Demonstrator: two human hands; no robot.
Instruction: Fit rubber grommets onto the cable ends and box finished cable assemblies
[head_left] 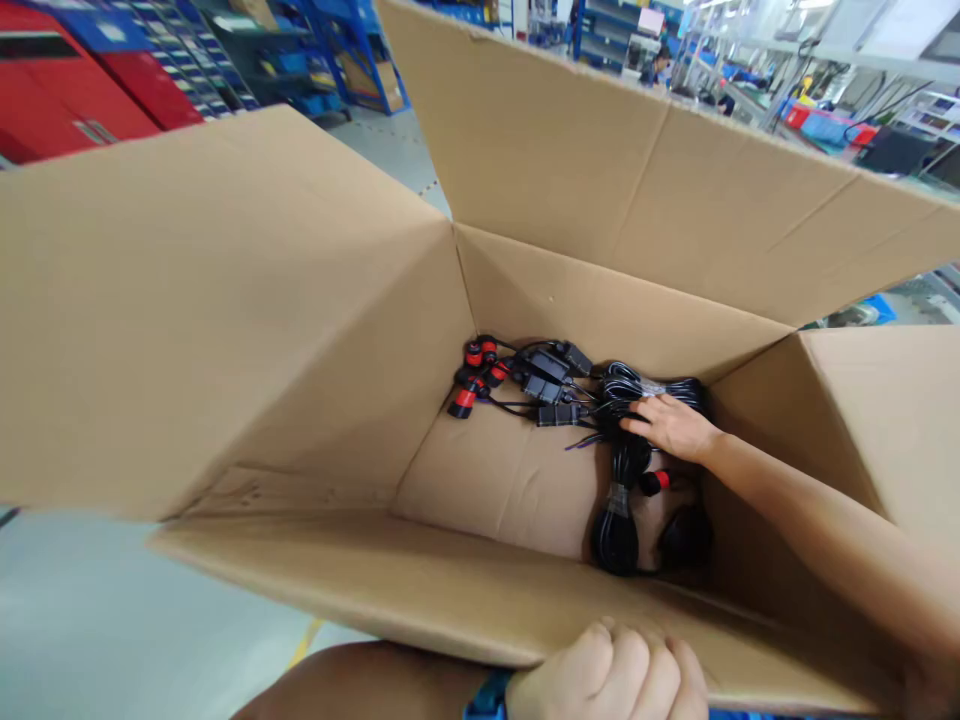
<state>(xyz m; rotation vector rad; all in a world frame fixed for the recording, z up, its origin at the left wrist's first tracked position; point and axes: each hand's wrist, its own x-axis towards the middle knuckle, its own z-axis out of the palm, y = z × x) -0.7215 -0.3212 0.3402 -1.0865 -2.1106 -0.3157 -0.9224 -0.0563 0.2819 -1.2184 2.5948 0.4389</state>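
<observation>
A large open cardboard box [555, 263] fills the view, with bundled black cables on its floor. My left hand [611, 675], a blue band at its wrist, is closed over the box's near edge. Inside, my right hand [671, 428] lies on a tied coil of black cable [626, 383], fingers stretched out and pointing left. Black rectangular modules [551, 375] and red-and-black connectors [463, 402] extend left from the coil. Another tied cable coil [616, 535] lies nearer to me, beside a red-and-black connector [657, 482]. The underside of my right hand is hidden.
The box's left flap [172, 290] and far flap [637, 160] are folded outward. Beyond stand a red cabinet [67, 90], blue shelving [322, 50] and workbenches. A person [658, 66] is at the far back. Pale floor [112, 610] shows at lower left.
</observation>
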